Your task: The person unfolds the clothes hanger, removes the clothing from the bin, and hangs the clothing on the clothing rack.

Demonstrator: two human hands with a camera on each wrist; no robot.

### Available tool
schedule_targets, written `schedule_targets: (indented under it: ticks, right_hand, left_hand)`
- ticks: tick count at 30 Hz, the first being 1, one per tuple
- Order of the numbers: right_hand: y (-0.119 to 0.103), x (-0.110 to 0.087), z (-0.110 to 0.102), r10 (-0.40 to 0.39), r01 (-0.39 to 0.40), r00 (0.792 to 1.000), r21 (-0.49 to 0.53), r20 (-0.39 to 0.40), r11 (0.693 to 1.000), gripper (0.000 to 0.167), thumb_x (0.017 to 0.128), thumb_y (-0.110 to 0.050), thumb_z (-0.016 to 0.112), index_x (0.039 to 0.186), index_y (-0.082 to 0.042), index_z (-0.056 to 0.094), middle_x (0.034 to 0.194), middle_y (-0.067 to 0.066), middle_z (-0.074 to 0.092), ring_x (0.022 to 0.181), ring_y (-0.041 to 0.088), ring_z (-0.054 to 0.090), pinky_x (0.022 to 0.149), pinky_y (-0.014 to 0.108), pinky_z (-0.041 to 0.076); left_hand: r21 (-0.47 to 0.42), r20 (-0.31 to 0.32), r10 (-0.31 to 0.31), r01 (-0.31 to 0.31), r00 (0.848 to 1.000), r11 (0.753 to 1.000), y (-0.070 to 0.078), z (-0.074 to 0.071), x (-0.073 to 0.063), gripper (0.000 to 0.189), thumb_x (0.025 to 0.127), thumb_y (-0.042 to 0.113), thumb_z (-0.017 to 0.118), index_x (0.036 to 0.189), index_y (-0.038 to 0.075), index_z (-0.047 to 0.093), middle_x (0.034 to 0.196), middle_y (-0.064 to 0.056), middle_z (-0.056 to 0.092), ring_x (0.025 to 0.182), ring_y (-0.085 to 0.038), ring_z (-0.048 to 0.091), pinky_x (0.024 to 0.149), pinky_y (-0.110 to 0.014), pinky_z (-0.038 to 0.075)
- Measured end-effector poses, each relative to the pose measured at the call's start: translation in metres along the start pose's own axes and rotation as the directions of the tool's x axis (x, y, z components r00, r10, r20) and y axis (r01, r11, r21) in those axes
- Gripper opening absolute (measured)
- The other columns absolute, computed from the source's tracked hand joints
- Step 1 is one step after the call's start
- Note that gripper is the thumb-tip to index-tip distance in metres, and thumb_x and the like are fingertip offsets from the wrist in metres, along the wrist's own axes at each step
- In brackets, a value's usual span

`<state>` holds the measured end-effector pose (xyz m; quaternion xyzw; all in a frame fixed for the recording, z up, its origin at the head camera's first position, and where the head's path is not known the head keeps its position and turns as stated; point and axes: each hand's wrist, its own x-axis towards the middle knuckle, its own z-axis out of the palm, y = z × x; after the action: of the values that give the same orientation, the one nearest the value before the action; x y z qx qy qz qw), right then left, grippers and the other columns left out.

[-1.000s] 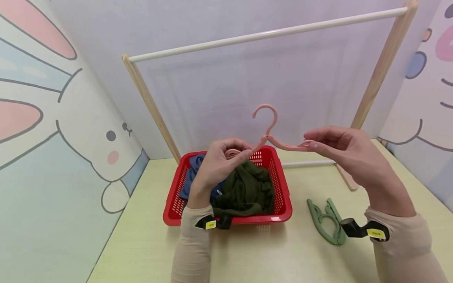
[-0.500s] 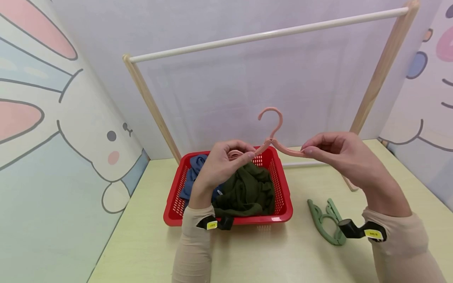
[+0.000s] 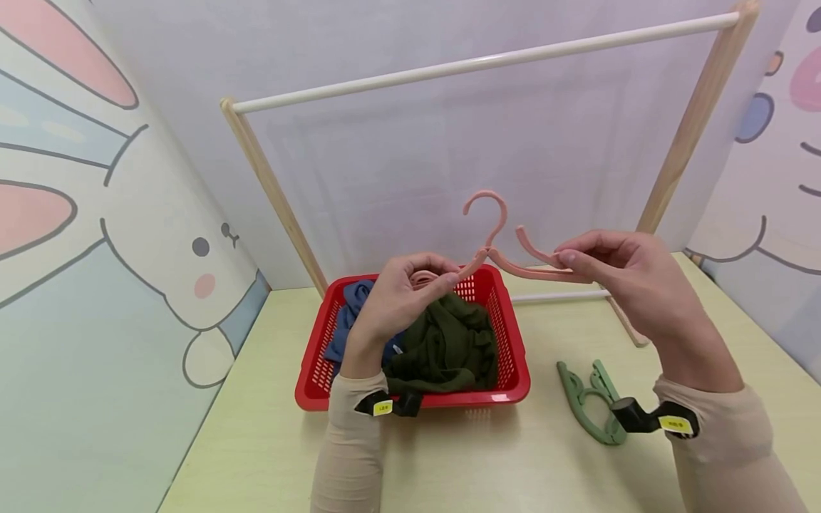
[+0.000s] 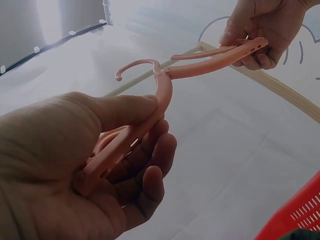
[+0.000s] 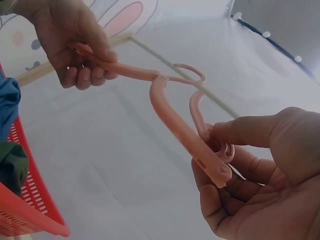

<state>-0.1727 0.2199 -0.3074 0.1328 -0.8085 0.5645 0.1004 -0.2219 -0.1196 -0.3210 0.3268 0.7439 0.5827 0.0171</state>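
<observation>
Currently, from the head, holding the pink hanger (image 3: 513,268) near the far right corner of the basket (image 3: 462,398), with the left hand (image 3: 400,291) over the basket and the right hand (image 3: 635,285) to its right. From the left wrist, gripping one hanger arm narrowly; from the right wrist, pinching the other.

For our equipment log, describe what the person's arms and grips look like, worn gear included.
The left sleeve and right sleeve are plain beige, ending at the wrists. Over them sit a left black device and a right black device, each bearing a yellow label whose print is too small to read. The left grip and right grip wear no gloves; no cables show.
</observation>
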Motion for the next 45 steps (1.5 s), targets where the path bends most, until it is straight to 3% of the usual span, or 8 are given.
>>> schedule_targets:
  ticks: [4, 9, 15, 18, 24, 29, 37, 45]
  right_hand:
    - [0.001, -0.001, -0.004, -0.013, 0.013, 1.0, 0.018, -0.001, 1.0, 0.021, 0.109, -0.015, 0.074, 0.124, 0.0, 0.08, 0.1, 0.005, 0.082, 0.098, 0.022, 0.07, 0.086, 0.026, 0.056]
    - [0.003, -0.003, -0.011, 0.008, -0.008, 1.0, 0.042, 0.002, 0.999, 0.024, 0.11, -0.015, 0.073, 0.128, 0.0, 0.078, 0.109, 0.003, 0.083, 0.11, 0.02, 0.069, 0.095, 0.024, 0.052]
    - [0.008, -0.003, -0.022, -0.048, 0.044, 0.999, 0.255, 0.011, 0.966, 0.019, 0.107, 0.0, 0.073, 0.123, 0.009, 0.076, 0.107, 0.01, 0.084, 0.105, 0.017, 0.075, 0.095, 0.02, 0.055]
    - [0.011, -0.003, -0.027, -0.08, 0.069, 0.997, 0.324, 0.02, 0.944, 0.017, 0.105, 0.006, 0.071, 0.12, 0.012, 0.075, 0.107, 0.012, 0.084, 0.101, 0.016, 0.077, 0.094, 0.019, 0.057]
    - [0.011, -0.004, -0.032, -0.081, 0.07, 0.996, 0.278, 0.03, 0.958, 0.013, 0.105, 0.006, 0.071, 0.116, 0.012, 0.076, 0.112, 0.009, 0.082, 0.104, 0.017, 0.074, 0.092, 0.02, 0.057]
    - [0.012, -0.004, -0.035, -0.11, 0.091, 0.992, 0.269, 0.058, 0.959, 0.015, 0.105, 0.009, 0.07, 0.118, 0.016, 0.074, 0.122, 0.014, 0.072, 0.109, 0.021, 0.069, 0.093, 0.021, 0.057]
    - [0.015, -0.006, -0.04, -0.04, 0.026, 0.998, 0.227, 0.058, 0.973, 0.022, 0.1, 0.012, 0.074, 0.121, 0.013, 0.077, 0.111, 0.01, 0.084, 0.097, 0.016, 0.078, 0.086, 0.022, 0.061]
    - [0.02, -0.005, -0.043, -0.011, -0.03, 0.992, 0.318, 0.126, 0.948, 0.024, 0.1, 0.017, 0.07, 0.12, 0.008, 0.08, 0.108, 0.01, 0.085, 0.1, 0.012, 0.081, 0.089, 0.022, 0.062]
  left_hand:
    - [0.002, 0.004, 0.007, -0.007, 1.0, 1.0, -0.002, -0.003, -0.001, 0.016, 0.11, 0.008, 0.07, 0.121, 0.0, 0.078, 0.12, -0.016, 0.075, 0.101, -0.025, 0.075, 0.09, -0.033, 0.06]
    - [0.005, -0.003, -0.004, 0.004, 1.0, 1.0, -0.002, -0.007, -0.004, 0.016, 0.11, 0.009, 0.07, 0.121, 0.001, 0.079, 0.119, -0.018, 0.076, 0.094, -0.026, 0.073, 0.076, -0.032, 0.056]
    - [0.001, -0.017, -0.015, 0.015, 1.0, 1.0, -0.002, -0.016, -0.008, 0.016, 0.11, 0.01, 0.071, 0.121, 0.001, 0.079, 0.116, -0.015, 0.078, 0.1, -0.029, 0.077, 0.092, -0.036, 0.062]
    - [0.009, -0.03, -0.004, 0.004, 1.0, 1.0, -0.001, -0.019, -0.01, 0.016, 0.11, 0.01, 0.071, 0.12, 0.001, 0.079, 0.116, -0.015, 0.077, 0.101, -0.029, 0.077, 0.093, -0.037, 0.064]
    - [-0.005, -0.056, 0.039, -0.039, 0.998, 0.999, -0.001, -0.026, -0.012, 0.016, 0.11, 0.008, 0.071, 0.12, -0.002, 0.079, 0.116, -0.018, 0.075, 0.102, -0.029, 0.075, 0.095, -0.04, 0.065]
    - [-0.025, -0.073, 0.065, -0.067, 0.995, 0.997, -0.002, -0.03, -0.014, 0.017, 0.109, 0.005, 0.07, 0.121, -0.004, 0.078, 0.114, -0.018, 0.075, 0.099, -0.028, 0.074, 0.093, -0.033, 0.064]
    - [-0.037, -0.102, 0.085, -0.09, 0.991, 0.995, -0.001, -0.032, -0.015, 0.02, 0.109, 0.008, 0.072, 0.121, -0.006, 0.076, 0.115, -0.031, 0.071, 0.097, -0.026, 0.073, 0.091, -0.031, 0.063]
    - [-0.055, -0.114, 0.105, -0.112, 0.988, 0.992, 0.0, -0.03, -0.016, 0.021, 0.109, 0.01, 0.072, 0.121, -0.007, 0.076, 0.112, -0.019, 0.074, 0.097, -0.027, 0.073, 0.092, -0.032, 0.064]
